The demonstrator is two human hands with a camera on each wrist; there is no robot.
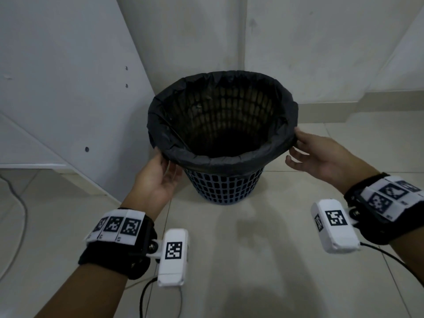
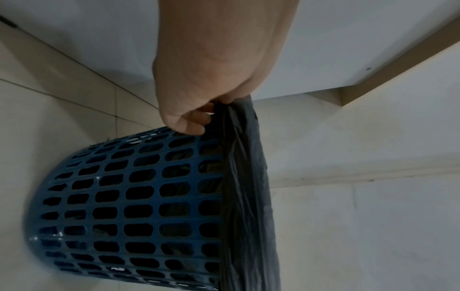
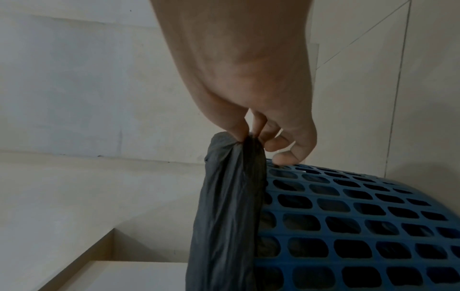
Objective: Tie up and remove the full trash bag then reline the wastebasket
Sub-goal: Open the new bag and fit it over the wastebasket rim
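**Down on the tile floor, bag getting fitted over the bin rim**

Over by the wall, the blue basket (image 1: 221,187) is standing upright on the floor (image 1: 229,249), with the black bag (image 1: 231,160) folding over its rim. Left hand (image 1: 158,180) is pinching the bag's edge on the near-left side, right hand (image 1: 319,157) is pinching it on the right. Looks like the relining step to me. I'd be pulling both sides down evenly and gently, since thin plastic tears easily on that rim.
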